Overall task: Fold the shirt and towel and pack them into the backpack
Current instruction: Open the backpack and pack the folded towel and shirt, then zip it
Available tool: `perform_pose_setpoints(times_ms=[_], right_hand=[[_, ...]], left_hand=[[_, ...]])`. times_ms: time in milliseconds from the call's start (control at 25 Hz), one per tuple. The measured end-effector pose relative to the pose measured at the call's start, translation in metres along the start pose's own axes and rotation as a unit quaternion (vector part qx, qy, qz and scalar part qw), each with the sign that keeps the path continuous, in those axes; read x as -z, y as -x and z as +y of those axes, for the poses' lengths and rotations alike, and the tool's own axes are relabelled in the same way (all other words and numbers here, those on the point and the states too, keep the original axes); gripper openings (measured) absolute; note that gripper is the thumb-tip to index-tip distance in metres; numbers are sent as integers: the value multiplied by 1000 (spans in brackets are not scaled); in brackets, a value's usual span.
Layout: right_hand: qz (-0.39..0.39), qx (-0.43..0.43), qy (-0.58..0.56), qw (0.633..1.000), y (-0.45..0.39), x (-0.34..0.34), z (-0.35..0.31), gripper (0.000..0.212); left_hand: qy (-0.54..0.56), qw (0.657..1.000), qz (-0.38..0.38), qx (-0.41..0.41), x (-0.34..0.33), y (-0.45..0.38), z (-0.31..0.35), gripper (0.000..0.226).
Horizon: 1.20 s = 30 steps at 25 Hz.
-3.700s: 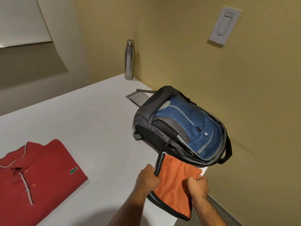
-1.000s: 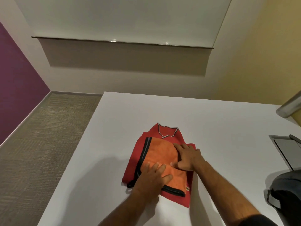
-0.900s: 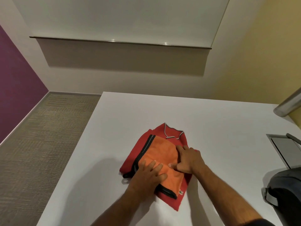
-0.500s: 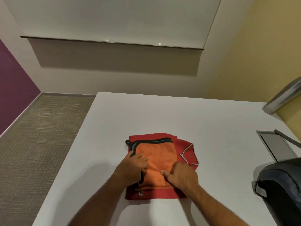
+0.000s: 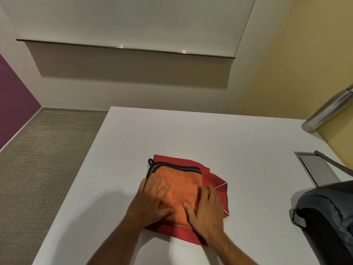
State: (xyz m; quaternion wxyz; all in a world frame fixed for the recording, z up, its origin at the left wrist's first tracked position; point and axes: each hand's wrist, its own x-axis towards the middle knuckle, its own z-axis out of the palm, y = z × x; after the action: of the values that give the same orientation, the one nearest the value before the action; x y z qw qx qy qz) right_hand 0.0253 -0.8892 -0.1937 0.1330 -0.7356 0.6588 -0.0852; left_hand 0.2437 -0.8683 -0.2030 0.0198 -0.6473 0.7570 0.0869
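Observation:
A folded orange towel (image 5: 179, 180) with a black and grey border lies on top of the folded red shirt (image 5: 214, 178) on the white table (image 5: 191, 134). My left hand (image 5: 150, 201) lies flat on the towel's left part, fingers spread. My right hand (image 5: 206, 213) rests flat on the towel's right edge and the shirt beneath. The shirt's white-trimmed collar points right. The dark backpack (image 5: 328, 213) sits at the right edge of view, only partly visible.
A steel bottle (image 5: 328, 111) stands at the far right near the yellow wall. A grey recessed panel (image 5: 317, 169) is set in the table behind the backpack. The table's left edge drops to carpeted floor (image 5: 38, 159).
The towel was carried from beside the backpack onto the folded shirt. The stack has been turned so the collar points right, and both hands now lie flat on it.

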Motion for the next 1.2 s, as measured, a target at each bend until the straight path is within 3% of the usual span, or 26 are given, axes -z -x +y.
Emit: perform_pose_setpoints(times_ms=[160,440,720,840,1000,1120,1200], right_hand=[[-124,21,19,992,6,-12,1,88],[-141,35,114,983,1,3,-4,98],[-178,7,108,978,19,15,-30,111],[-180,8,95,979,24,13,-38,104],[-195,-3,51,979,28,10,-50,90],[-163,40,19,986,18,20,-42,61],[-77,108,13,991,1,31,-23,48]], left_hand=[[7,995,-42,87,-3,7,2,95],[-63,996,-59,34,-1,-10,-11,104],[-163,986,6,28,19,-23,-10,108],[-156,986,2,54,19,-20,-8,105],[-145,980,119,72,16,-18,-6,62],[-108,981,138,85,13,-12,-8,65],[-74,982,150,89,10,-4,-6,74]])
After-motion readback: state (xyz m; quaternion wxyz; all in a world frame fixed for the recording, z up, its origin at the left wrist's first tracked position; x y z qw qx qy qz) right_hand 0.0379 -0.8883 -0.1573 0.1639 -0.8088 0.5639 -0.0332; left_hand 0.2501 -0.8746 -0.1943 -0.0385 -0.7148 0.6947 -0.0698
